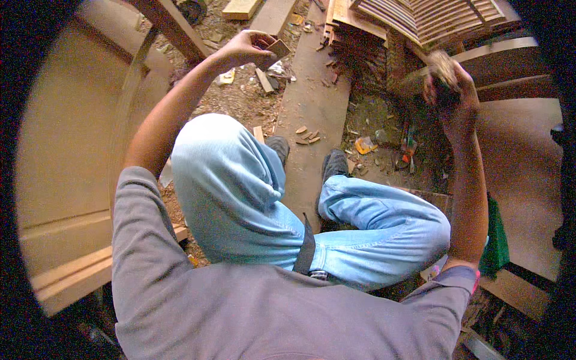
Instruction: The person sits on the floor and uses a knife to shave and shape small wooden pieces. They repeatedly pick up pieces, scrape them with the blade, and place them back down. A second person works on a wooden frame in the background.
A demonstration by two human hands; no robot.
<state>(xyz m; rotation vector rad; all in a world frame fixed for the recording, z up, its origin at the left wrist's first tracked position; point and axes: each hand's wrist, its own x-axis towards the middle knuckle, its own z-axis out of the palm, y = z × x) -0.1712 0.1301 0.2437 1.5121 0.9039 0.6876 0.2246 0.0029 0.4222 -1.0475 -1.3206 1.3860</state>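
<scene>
My left hand (pixel 245 50) is raised beyond my left knee, its fingers closed on a small flat brown piece (pixel 278 49) that looks like thin wood. Out to the right, my right hand (pixel 461 96) is up near the slatted wood, wrapped round a tan and dark object (pixel 443 67). Motion smears that object, so its kind is unclear. The two hands are far apart. Between them a long plank (pixel 300 102) lies on the ground, with several small wood offcuts (pixel 308 135) near my shoes.
A slatted wooden panel (pixel 444 24) and stacked thin boards (pixel 360 45) stand at the far right. Large pale wooden panels (pixel 66 144) lean on the left. Wood shavings and litter (pixel 365 145) cover the ground. Green cloth (pixel 494 240) hangs beside my right arm.
</scene>
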